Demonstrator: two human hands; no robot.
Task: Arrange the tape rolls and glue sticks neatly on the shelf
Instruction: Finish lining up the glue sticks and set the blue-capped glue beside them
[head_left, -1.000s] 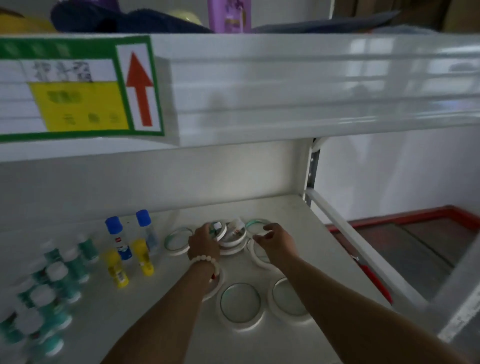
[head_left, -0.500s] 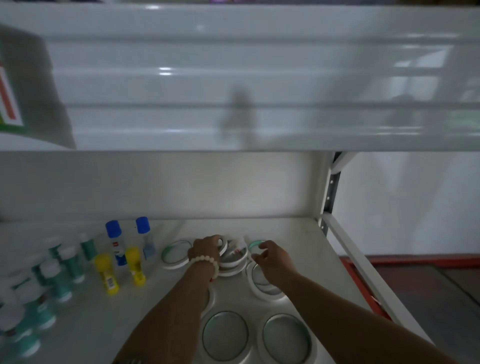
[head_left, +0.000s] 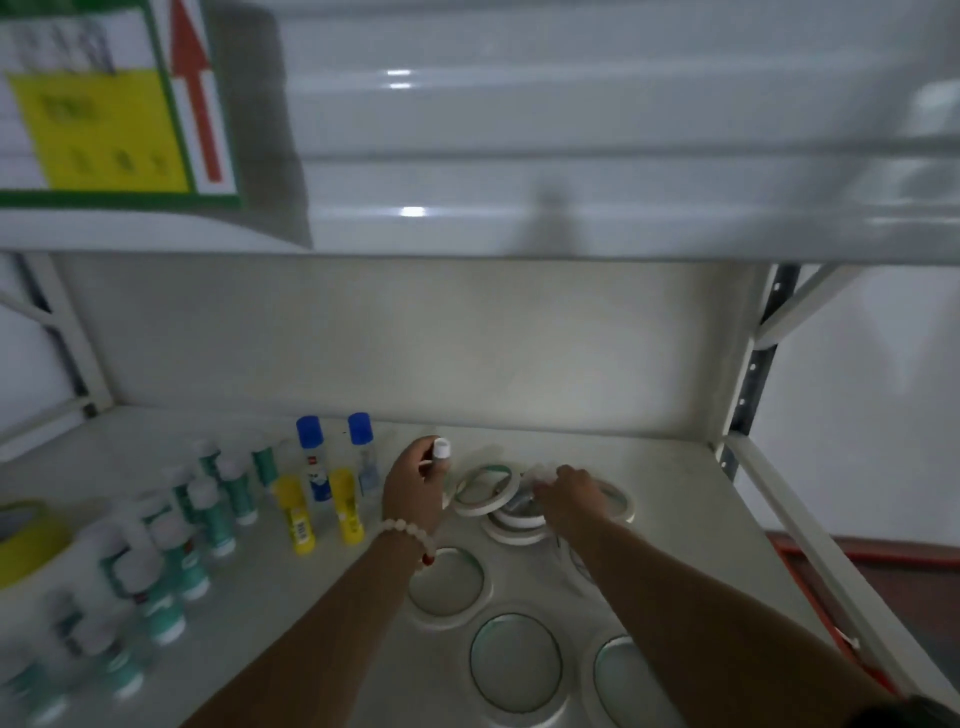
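Left hand lifts clear, fingers wrapped round a glue stick, cap toward twelve; standing row of glue sticks waits at nine o'clock

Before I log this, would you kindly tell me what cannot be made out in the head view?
Head view: the body of the white-capped stick, hidden inside the left hand.
Whether the right hand grips anything among the piled tape rolls; its fingers cover the spot.
The print on the shelf sign, too blurred.
The front tape roll, cut off by the bottom edge and the right forearm.
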